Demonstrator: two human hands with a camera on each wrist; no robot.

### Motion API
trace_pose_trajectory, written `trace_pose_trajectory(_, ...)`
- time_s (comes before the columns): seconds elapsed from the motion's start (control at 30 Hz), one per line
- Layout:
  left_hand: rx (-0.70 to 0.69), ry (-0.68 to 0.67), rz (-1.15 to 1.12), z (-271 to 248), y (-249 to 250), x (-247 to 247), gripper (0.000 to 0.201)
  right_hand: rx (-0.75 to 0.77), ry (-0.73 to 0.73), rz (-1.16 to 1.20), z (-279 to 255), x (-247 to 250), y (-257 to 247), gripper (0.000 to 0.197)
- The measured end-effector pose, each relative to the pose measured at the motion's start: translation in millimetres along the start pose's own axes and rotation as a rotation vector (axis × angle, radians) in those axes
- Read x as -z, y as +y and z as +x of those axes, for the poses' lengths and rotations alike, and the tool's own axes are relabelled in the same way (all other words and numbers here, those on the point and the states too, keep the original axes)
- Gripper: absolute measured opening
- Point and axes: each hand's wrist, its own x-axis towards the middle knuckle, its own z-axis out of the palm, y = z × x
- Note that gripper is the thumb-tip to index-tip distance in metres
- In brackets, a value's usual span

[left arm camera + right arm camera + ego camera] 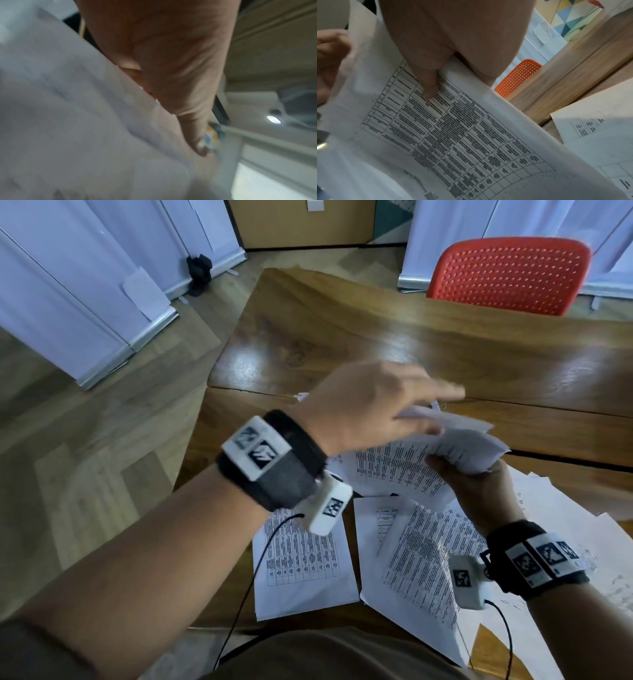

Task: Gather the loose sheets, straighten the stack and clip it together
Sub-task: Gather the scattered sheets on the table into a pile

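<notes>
A bundle of printed sheets (442, 453) is held above the wooden table (376, 337); the right hand (479, 494) pinches it from below, thumb on the print. The left hand (370, 402) grips the bundle's upper edge, blurred. More sheets (301, 559) lie scattered on the table beneath. An orange chair (510, 275) stands beyond

Office or meeting room, long wooden table (376, 337), orange perforated plastic chair (510, 273), printed sheets of tables (301, 559), white roll-up banner stands (85, 302), wood-pattern floor (102, 440)
</notes>
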Motion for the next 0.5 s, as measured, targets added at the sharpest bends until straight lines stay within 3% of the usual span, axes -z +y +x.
trace_pose_trajectory(0.07,0.153,0.088,-0.170,-24.7,-30.3,18.8,0.093,-0.028,0.039,0.038,0.2,6.4,3.6,0.015)
trace_pose_trajectory(0.13,0.435,0.111,-0.405,-65.3,-71.6,23.3,0.127,-0.030,0.067,0.070,0.8,14.3,2.5,0.018)
trace_pose_trajectory(0.2,0.713,-0.060,-0.563,-97.9,-95.0,6.3,0.150,-0.023,0.061,0.071,1.8,20.4,3.1,0.018)
trace_pose_trajectory(0.23,0.798,-0.168,-0.611,-105.0,-97.7,-9.5,0.152,-0.020,0.051,0.074,2.2,20.9,1.6,0.018)
trace_pose_trajectory(0.27,0.831,-0.250,-0.649,-105.2,-94.7,-25.3,0.144,-0.021,0.042,0.080,2.2,20.5,-0.2,0.019)
trace_pose_trajectory(0.33,0.811,-0.282,-0.707,-92.7,-83.3,-53.1,0.107,-0.012,0.025,0.070,2.4,18.5,-2.3,0.022)
trace_pose_trajectory(0.4,0.801,-0.127,-0.806,-77.2,-65.7,-68.9,0.063,0.000,0.022,0.075,2.4,15.2,-8.2,0.022)
trace_pose_trajectory(0.5,0.812,0.254,-0.944,-64.9,-46.4,-79.7,0.035,0.098,0.074,0.130,5.6,13.0,-21.3,0.022)
